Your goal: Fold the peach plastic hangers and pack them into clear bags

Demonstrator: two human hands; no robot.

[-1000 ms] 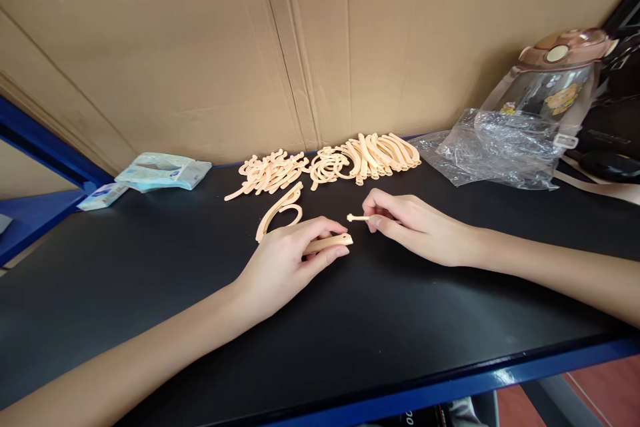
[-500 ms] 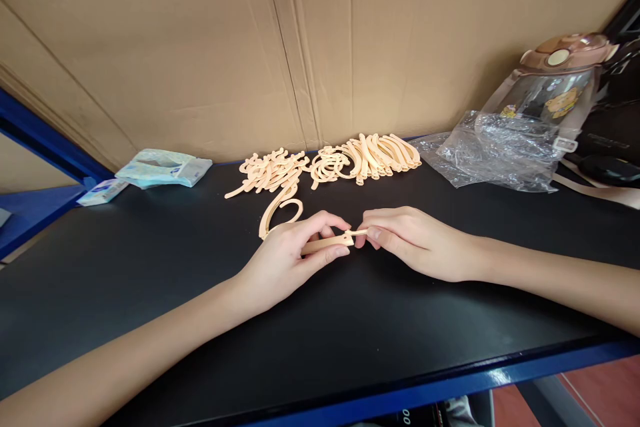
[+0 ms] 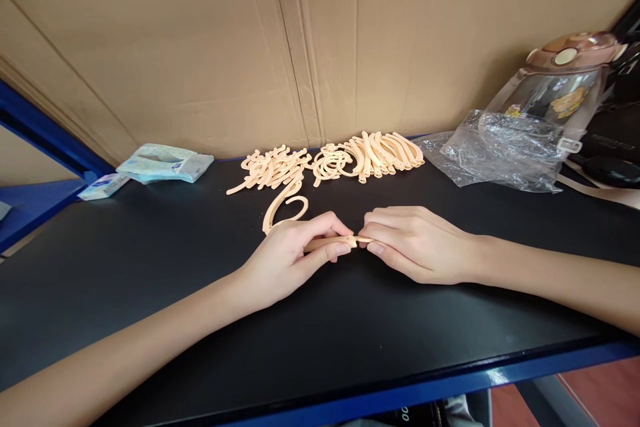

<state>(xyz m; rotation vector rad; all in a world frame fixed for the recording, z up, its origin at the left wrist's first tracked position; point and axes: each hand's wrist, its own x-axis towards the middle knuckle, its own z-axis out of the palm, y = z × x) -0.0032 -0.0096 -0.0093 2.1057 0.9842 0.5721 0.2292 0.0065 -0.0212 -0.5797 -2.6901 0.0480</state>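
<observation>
My left hand (image 3: pixel 290 247) is closed around a flat beige plastic strip (image 3: pixel 320 243), its end pointing right between thumb and forefinger. Pinched in my right hand (image 3: pixel 415 243) is a thin beige plastic piece (image 3: pixel 363 239), mostly hidden by the fingers. The two pieces meet end to end between my fingertips, though whether they are joined I cannot tell. Just beyond my left hand lies a curved beige piece (image 3: pixel 274 207) with a hooked end. Farther back are a heap of small beige pieces (image 3: pixel 275 167), some ring-like ones (image 3: pixel 331 163) and a row of wider curved strips (image 3: pixel 387 155).
A blue tissue pack (image 3: pixel 165 163) and a smaller packet (image 3: pixel 103 187) sit at the back left. Clear plastic bags (image 3: pixel 505 153) and a strapped water bottle (image 3: pixel 560 93) occupy the back right. Cardboard (image 3: pixel 210 47) walls the back of the black table (image 3: pixel 300 347).
The strip end has turned a little in my left fingers, and the thin piece now sits closer against it. My right fingers have curled further over the thin piece. The view has shifted slightly.
</observation>
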